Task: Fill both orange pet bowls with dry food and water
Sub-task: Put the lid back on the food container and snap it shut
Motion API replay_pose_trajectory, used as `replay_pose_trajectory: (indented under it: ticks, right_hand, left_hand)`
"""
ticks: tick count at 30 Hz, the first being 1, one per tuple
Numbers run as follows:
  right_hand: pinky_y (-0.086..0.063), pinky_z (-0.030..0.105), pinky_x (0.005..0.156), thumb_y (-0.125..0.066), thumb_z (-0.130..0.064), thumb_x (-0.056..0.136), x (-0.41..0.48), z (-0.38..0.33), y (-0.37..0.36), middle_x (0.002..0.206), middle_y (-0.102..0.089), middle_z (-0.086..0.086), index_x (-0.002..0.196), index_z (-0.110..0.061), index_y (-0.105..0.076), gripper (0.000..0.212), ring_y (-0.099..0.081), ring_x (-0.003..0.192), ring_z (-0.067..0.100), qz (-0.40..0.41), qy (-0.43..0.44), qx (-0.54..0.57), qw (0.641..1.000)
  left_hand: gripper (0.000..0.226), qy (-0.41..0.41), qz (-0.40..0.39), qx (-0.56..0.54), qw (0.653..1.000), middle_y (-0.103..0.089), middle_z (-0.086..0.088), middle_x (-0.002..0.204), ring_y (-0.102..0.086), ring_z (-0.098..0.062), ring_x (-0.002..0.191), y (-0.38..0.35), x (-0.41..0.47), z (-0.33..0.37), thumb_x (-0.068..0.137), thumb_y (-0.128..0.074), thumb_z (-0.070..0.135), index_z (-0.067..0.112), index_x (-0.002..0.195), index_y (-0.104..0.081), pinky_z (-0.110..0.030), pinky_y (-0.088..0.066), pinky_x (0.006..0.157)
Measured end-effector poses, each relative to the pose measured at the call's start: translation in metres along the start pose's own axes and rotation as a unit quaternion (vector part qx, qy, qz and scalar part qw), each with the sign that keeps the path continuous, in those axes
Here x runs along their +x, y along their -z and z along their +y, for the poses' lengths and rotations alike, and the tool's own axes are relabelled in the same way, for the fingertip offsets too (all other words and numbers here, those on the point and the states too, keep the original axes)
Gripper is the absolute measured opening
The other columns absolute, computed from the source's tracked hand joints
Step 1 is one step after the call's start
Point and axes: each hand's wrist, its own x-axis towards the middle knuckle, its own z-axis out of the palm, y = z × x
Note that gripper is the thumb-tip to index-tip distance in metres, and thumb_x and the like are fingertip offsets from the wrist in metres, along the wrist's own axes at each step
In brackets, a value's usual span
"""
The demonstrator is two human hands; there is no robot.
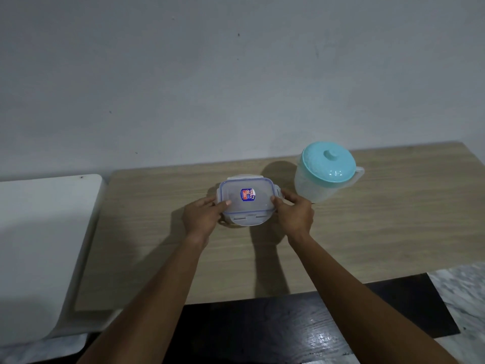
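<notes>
Grey wall fills the upper half of our view, and below it a pale wood-grain worktop stretches across, with a white surface butting up at nine o'clock. Dead centre we've got a clear plastic container with a blue-sealed snap lid and a small blue label, sitting on the worktop. Our left hand is wrapped on its nine o'clock side, thumb up on the lid; our right hand clamps the three o'clock side, thumb on the lid edge too. Both hands are closed around that container. What's inside it we cannot tell. Up at two o'clock from the container, near but not touching, stands a translucent pitcher capped with a teal lid, upright. Down at six o'clock, dark glossy wood shows beneath our forearms, and marbled flooring peeks in at four o'clock.
</notes>
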Motion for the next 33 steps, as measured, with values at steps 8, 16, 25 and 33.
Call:
replay_pose_trajectory:
  ticks: [8,16,25,33]
  right_hand:
    - [-0.052,0.046,0.101,-0.075,-0.045,0.085,0.002,0.011,-0.006,0.113,-0.078,0.005,0.118,-0.021,-0.077,0.041,-0.069,0.112,0.024,-0.025,-0.019,0.026,0.999]
    - [-0.054,0.035,0.086,-0.071,-0.036,0.092,0.007,0.013,-0.004,0.098,-0.080,0.006,0.112,-0.015,-0.080,0.030,-0.070,0.092,0.019,-0.057,0.001,0.030,0.998]
    - [-0.057,0.044,0.088,-0.073,-0.035,0.091,0.013,0.014,-0.002,0.088,-0.078,0.002,0.110,-0.015,-0.080,0.029,-0.066,0.080,0.013,-0.090,-0.012,0.033,0.995]
    - [-0.055,0.041,0.082,-0.075,-0.035,0.089,0.019,0.020,-0.003,0.080,-0.075,-0.002,0.107,-0.015,-0.080,0.028,-0.062,0.072,0.010,-0.091,-0.012,0.055,0.994]
  left_hand:
    - [0.032,-0.001,0.003,0.009,1.000,-0.074,0.006,0.066,-0.067,-0.019,0.073,-0.004,0.003,-0.011,0.072,-0.089,0.019,0.010,0.102,-0.079,-0.045,-0.061,0.083]
    - [0.038,0.048,-0.051,0.011,0.997,-0.074,-0.015,0.093,-0.071,-0.022,0.085,0.000,0.006,-0.006,0.082,-0.082,0.020,-0.001,0.112,-0.073,-0.022,-0.059,0.062]
    - [0.032,0.035,-0.047,0.036,0.998,-0.077,-0.013,0.087,-0.072,-0.020,0.078,0.001,0.009,-0.009,0.082,-0.082,0.023,0.002,0.105,-0.077,-0.030,-0.060,0.070]
    - [0.027,0.012,-0.037,0.041,0.998,-0.076,-0.011,0.081,-0.071,-0.016,0.070,-0.001,0.003,-0.008,0.082,-0.082,0.024,0.005,0.101,-0.079,-0.023,-0.058,0.058]
